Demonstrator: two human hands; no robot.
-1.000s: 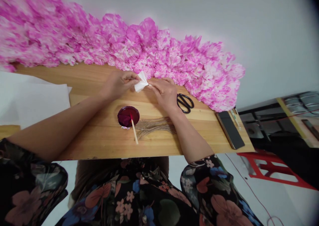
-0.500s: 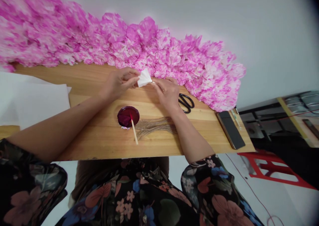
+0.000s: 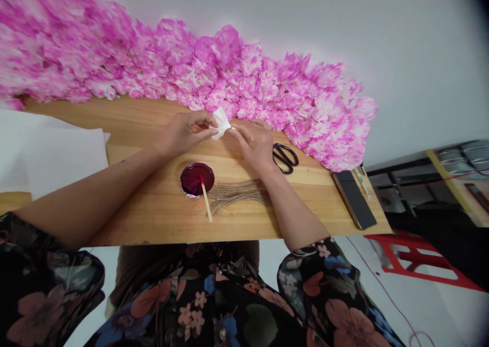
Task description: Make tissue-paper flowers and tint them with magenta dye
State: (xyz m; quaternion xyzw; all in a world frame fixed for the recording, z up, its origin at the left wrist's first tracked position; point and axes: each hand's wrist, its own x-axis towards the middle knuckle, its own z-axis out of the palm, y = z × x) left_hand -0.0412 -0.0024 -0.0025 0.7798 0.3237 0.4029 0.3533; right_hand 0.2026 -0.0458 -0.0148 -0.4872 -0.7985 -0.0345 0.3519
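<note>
Above the wooden table (image 3: 145, 224), close to the front of the pink flowers (image 3: 248, 82), a small white piece (image 3: 220, 122) sits up between your two hands. Your left hand (image 3: 185, 133) pinches its wide, spread side, with thumb and fingers close together. Your right hand (image 3: 255, 140) has its thin, bunched end in a small, tight pinch. I cannot tell if there is a stick inside that end, as your fingers hide it.

The white piece looks like thin paper or cloth. It should be very light, soft and floppy, and it may rip or crease if you tug. It does not look slippery. The bunched end looks like the best place to hold tight; touch the wide side gently.

Below it are a dish of dark red stuff (image 3: 191, 180) with a little stick (image 3: 207, 202), and some brown strings (image 3: 240, 190). Black-handled scissors (image 3: 286, 159) lie just beside your right hand. You can't read any words or brand names, not even on the dark phone (image 3: 354, 199).
</note>
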